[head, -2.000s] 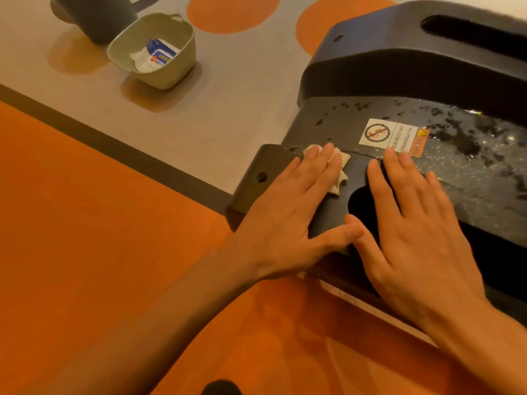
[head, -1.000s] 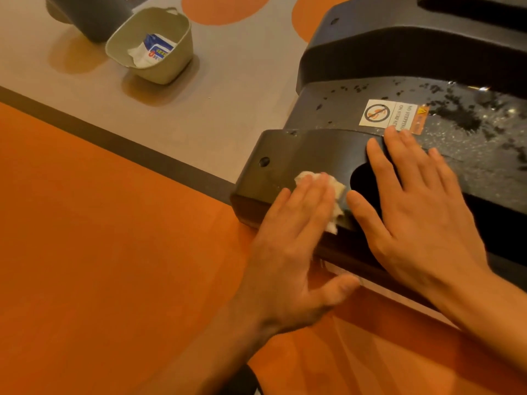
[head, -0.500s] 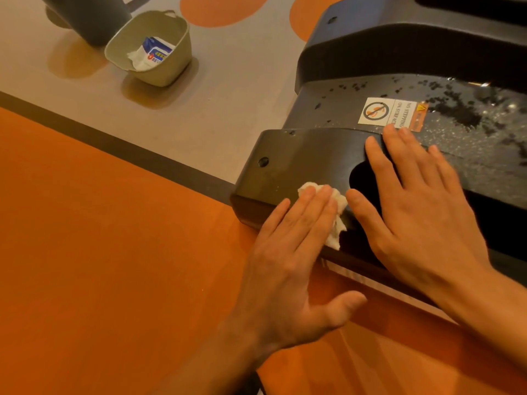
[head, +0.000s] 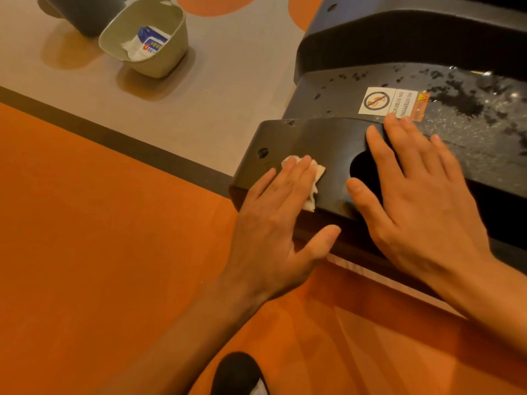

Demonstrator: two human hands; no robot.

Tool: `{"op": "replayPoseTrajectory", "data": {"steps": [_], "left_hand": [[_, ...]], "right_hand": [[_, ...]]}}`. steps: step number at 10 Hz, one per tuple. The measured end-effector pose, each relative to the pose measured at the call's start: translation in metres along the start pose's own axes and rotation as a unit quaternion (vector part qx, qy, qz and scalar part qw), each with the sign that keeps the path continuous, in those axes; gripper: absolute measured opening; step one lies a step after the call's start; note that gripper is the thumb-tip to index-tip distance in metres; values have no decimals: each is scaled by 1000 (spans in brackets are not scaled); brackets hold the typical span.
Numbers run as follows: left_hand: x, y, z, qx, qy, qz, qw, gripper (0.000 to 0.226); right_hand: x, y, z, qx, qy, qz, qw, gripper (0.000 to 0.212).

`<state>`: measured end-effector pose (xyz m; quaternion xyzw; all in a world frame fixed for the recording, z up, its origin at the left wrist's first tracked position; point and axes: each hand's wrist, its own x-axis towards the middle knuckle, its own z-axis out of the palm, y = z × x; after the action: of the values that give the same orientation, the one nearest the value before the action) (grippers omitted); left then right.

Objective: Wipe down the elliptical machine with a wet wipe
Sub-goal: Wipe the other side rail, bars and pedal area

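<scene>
Your left hand (head: 273, 232) lies flat in the middle of the frame. Its fingers are straight and close together, and the thumb sticks out to the side. The fingers press down on the small crumpled white wet wipe (head: 316, 178).

In the upper left corner stands a dark round bin (head: 85, 12). Just beside it on the grey floor sits a pale green plastic tub (head: 155, 68). Inside the tub is a blue and white pack of wipes (head: 151, 42). A dark stripe (head: 114, 138) runs between the grey floor and the orange floor (head: 99, 252) that fills the lower left. At the bottom edge is a black rounded thing (head: 236, 372); you cannot tell what it is.

The wipe lies on the sloping front of the big black plastic elliptical machine cover (head: 313, 138), next to a little round hole (head: 262, 153). Further up and to the right is a white warning sticker (head: 382, 101). Dark wet spots (head: 470, 104) lie on the flat top past it.

Your right hand (head: 422, 212) rests flat on the cover on the right, fingers straight and a little apart, holding nothing. Its fingertips touch the bottom of the sticker.
</scene>
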<state>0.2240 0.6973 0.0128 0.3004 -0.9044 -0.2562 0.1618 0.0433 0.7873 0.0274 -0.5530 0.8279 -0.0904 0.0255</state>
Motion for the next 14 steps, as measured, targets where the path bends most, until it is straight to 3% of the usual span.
{"op": "replayPoseTrajectory", "data": {"steps": [3, 9, 11, 14], "left_hand": [[-13, 4, 3, 32, 6, 28, 999, 72], [-29, 2, 2, -4, 13, 2, 1000, 69], [-18, -1, 1, -43, 40, 14, 998, 85], [7, 4, 0, -27, 11, -17, 999, 78]], "right_hand": [[0, 0, 0, -6, 2, 4, 1000, 83], [-2, -1, 0, 3, 3, 4, 1000, 84], [-1, -1, 0, 10, 7, 3, 1000, 84], [-1, 0, 0, 8, 7, 2, 1000, 84]]}}
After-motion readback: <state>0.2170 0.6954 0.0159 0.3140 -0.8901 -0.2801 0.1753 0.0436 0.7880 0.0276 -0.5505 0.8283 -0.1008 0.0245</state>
